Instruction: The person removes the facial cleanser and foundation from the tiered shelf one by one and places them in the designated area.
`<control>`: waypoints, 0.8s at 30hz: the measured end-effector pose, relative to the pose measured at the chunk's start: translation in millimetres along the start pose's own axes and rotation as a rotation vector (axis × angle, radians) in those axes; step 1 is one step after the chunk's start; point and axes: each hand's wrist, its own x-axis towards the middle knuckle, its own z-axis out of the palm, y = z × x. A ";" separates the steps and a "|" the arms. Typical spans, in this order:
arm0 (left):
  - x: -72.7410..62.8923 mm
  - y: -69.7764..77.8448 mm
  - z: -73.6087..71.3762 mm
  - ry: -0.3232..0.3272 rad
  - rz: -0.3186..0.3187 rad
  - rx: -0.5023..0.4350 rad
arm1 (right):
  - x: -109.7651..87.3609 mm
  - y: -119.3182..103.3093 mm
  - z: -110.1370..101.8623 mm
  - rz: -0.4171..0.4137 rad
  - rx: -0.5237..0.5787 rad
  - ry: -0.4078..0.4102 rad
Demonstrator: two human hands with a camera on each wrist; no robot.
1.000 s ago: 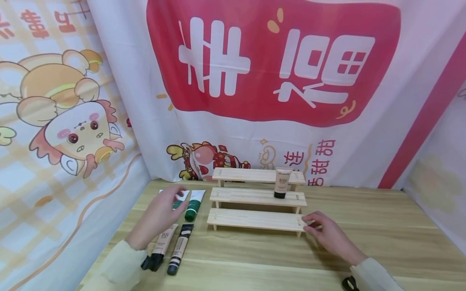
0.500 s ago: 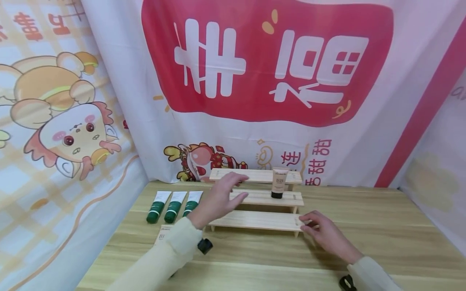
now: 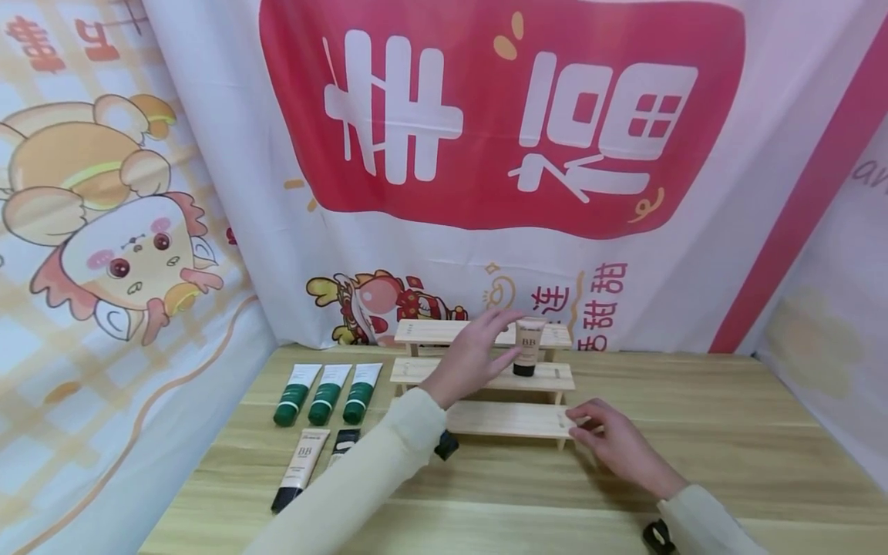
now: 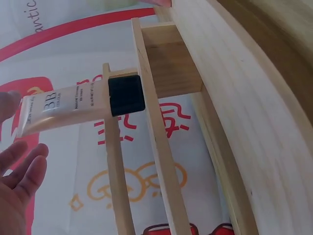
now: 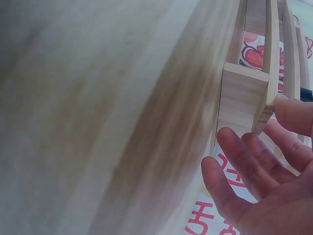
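A beige BB cream tube (image 3: 529,348) stands upright on its black cap on the middle tier of a three-tier wooden display stand (image 3: 502,418), towards the right end. My left hand (image 3: 475,358) reaches over the stand to this tube from the left. In the left wrist view, its thumb and fingers are spread about the tube's flat end (image 4: 63,108), with gaps visible. My right hand (image 3: 613,443) is at the right end of the lowest tier. The right wrist view shows thumb and index finger pinching the corner of that board (image 5: 266,105), other fingers loosely bent below it.
Three green-and-white tubes (image 3: 327,395) lie in a row on the wooden table (image 3: 527,501), left of the stand. Before them lie another BB cream tube (image 3: 301,470) and a dark-ended tube (image 3: 344,443), partly hidden by my left sleeve. A printed curtain (image 3: 416,247) hangs behind.
My left hand has moved right, from above the green tubes across the stand to the standing BB cream tube. My right hand has stayed at the stand's end. The view has shifted slightly.
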 end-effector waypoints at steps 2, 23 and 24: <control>4.9 -0.2 5.7 0.003 -0.010 0.005 | -0.1 0.5 -0.1 -0.001 0.001 -0.001; 6.5 -7.0 33.7 0.055 -0.114 -0.012 | 1.8 0.5 -1.4 0.006 0.018 -0.014; 6.0 -7.7 32.7 0.059 -0.114 -0.019 | 1.4 0.7 -1.3 0.005 0.020 -0.013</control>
